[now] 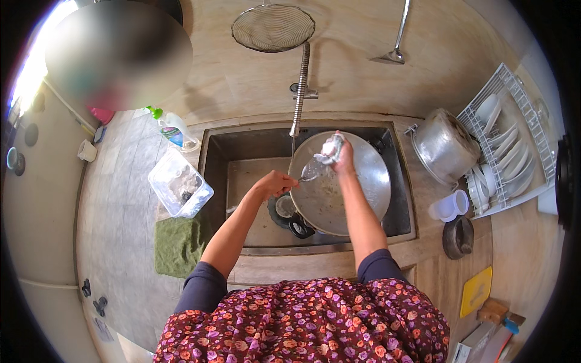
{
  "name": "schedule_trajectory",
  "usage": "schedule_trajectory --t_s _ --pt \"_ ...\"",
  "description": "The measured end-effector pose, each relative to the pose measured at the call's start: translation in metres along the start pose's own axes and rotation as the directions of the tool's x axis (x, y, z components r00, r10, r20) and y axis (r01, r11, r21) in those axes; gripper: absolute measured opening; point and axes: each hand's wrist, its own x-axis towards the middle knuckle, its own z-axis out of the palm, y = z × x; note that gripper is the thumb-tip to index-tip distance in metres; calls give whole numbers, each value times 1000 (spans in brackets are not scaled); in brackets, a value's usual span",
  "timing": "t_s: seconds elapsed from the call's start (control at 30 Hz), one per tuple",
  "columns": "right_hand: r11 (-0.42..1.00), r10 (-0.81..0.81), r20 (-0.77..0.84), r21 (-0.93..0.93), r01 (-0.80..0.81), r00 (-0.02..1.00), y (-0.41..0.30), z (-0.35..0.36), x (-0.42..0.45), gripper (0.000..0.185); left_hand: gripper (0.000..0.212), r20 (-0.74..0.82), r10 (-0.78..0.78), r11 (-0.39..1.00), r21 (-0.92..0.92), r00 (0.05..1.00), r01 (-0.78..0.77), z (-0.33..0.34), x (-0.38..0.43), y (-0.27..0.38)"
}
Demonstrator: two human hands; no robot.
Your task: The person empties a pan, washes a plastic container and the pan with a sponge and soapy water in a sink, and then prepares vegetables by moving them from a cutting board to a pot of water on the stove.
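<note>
My left hand (276, 183) pinches the narrow end of a metal utensil (312, 169), which looks like a spoon or turner. Its broad end reaches up to my right hand (343, 156). In that hand is a soapy scrubber (332, 149), covered in white lather and close against the utensil. Both hands are over a large round metal pan (363, 195) tilted in the sink (249, 149). Left of the pan, a thin stream falls from the flexible faucet (298, 104). A black-handled item (301, 227) and a round lid-like piece (285, 206) lie partly under the pan.
On the left counter are a plastic tub (179, 186), a dish-soap bottle (172, 129) and a green cloth (179, 247). At right stand a metal pot (442, 145), a dish rack (504, 149), a plastic cup (449, 206) and a dark stone-like piece (458, 238). A strainer (273, 28) hangs above.
</note>
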Motion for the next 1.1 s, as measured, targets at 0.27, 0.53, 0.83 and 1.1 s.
schedule_trajectory --t_s 0.27,0.53,0.83,1.1 --pt "-595 -243 502 -753 281 830 11 27 -27 40 21 -286 403 726 678 870 -113 25 29 33" --pt "-369 -201 69 -929 -11 977 12 -63 -29 38 27 -289 246 717 697 925 27 48 -21 -7" --pt "-614 269 -153 -788 47 951 -1 -192 -94 36 32 -378 92 864 490 921 115 66 -39 -67" --pt "-181 -160 -83 -977 -112 984 95 -161 -52 27 33 -287 -83 851 478 954 218 92 -46 -73"
